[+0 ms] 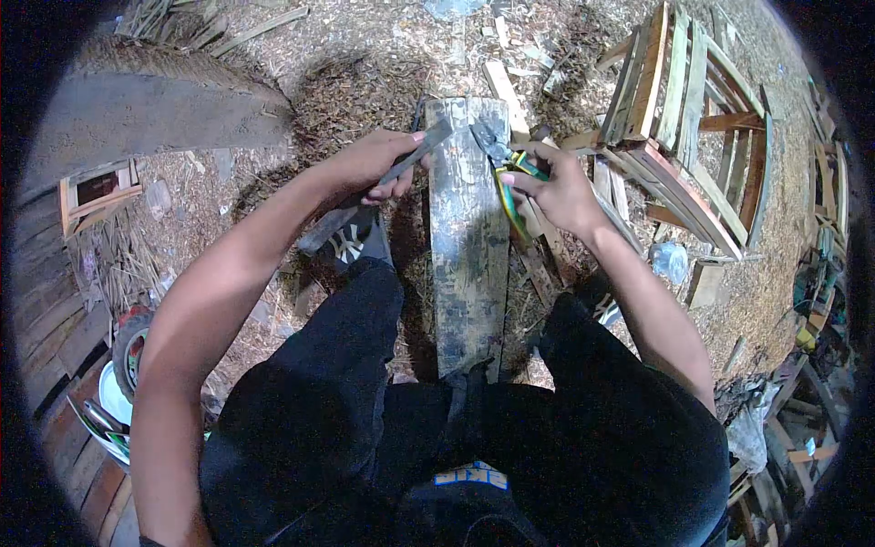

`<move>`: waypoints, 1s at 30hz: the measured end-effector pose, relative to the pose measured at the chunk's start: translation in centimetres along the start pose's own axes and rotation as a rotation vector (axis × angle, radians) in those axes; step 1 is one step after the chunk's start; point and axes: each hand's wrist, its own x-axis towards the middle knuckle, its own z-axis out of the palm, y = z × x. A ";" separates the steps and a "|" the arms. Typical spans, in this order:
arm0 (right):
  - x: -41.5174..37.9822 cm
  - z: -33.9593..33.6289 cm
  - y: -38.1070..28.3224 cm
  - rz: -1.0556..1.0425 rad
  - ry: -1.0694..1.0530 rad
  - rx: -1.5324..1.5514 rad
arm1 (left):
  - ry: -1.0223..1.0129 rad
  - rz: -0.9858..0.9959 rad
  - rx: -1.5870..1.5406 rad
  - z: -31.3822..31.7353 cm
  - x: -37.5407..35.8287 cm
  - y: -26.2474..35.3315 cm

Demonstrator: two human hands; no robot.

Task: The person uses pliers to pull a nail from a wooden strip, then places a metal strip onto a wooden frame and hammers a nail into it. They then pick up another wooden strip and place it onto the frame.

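Note:
My left hand (378,166) is closed around a long, flat grey strip (332,226), held slantwise at the left side of the plank bench (469,264). The strip's upper end overlaps the bench top in this view. In my right hand (567,193) is a pair of pliers (495,144) with yellow and green handles. Their metal jaws point up and left, over the far part of the bench. The bench top is worn, with pale and dark patches, and runs between my legs.
A slatted wooden crate (685,137) stands at the right. A thick timber (182,118) lies at the upper left. Wood chips and scraps cover the ground. A white bucket (113,397) is at the lower left, and a clear plastic bag (668,261) lies by the crate.

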 end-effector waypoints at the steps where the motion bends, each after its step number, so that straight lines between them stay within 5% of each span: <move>1: 0.0 0.2 0.7 -0.081 0.044 -0.085 | -0.012 0.015 0.003 -0.2 0.2 0.0; 10: -0.9 -0.6 1.7 0.069 0.002 0.135 | -0.041 0.040 -0.053 -0.3 0.4 1.0; 14: -2.1 -0.9 5.0 0.128 0.145 0.268 | 0.036 0.109 0.081 0.0 1.0 1.6; 18: -3.8 -2.4 4.5 0.125 0.166 -0.158 | 0.120 0.170 0.149 0.9 1.2 2.7; 24: -5.6 -2.7 3.7 -0.047 0.208 -0.349 | 0.155 0.247 -0.094 3.0 1.2 3.7; 26: -6.6 -3.2 2.2 -0.012 0.124 -0.302 | 0.278 0.241 -0.015 4.2 0.8 4.8; 30: -8.1 -3.5 0.9 -0.165 0.015 -0.106 | 0.214 0.311 -0.182 6.5 -0.7 7.9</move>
